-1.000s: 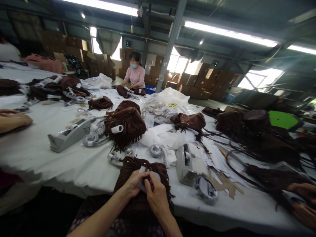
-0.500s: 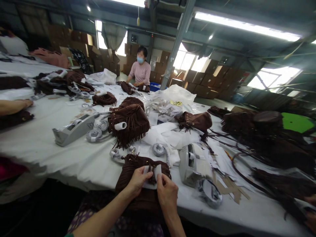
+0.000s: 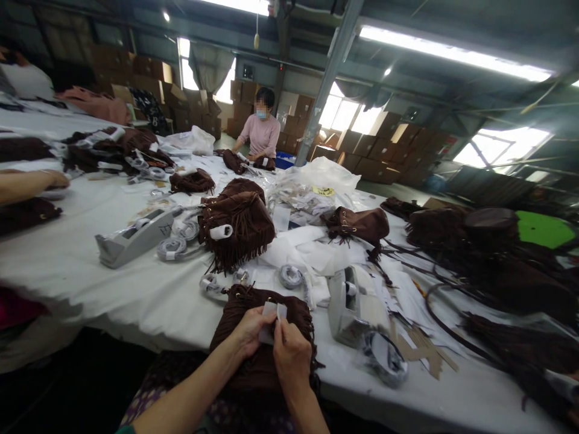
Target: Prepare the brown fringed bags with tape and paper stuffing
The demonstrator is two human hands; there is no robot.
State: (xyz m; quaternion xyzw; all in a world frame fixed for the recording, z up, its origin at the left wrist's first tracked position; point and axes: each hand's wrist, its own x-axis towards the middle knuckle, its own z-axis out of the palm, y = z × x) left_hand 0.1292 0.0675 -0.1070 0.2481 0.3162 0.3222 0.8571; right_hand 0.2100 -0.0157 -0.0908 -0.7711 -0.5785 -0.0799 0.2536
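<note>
At the table's front edge lies a dark brown fringed drawstring bag (image 3: 226,328), partly under my forearms. Over its front, a small white wrapping sheet (image 3: 270,308) is pinched by both hands. My left hand (image 3: 251,330) is closed on the sheet's left side. My right hand (image 3: 292,349) is closed on its right side, close beside the left fingers. What the sheet covers is hidden. Beyond the bag's top edge lies a plastic-wrapped coiled strap (image 3: 211,283).
Tape dispensers stand at right (image 3: 350,307) and left (image 3: 133,238). A wrapped ring-shaped coil (image 3: 384,358) lies at the front right. Another fringed bag (image 3: 237,220) sits ahead, with white sheets (image 3: 312,250) beside it. A co-worker (image 3: 260,129) sits across the table; another person's hand (image 3: 54,179) is at far left.
My right hand has moved left and slightly up, bringing the sheet's right side in against its left side. The co-worker across has lowered their head.
</note>
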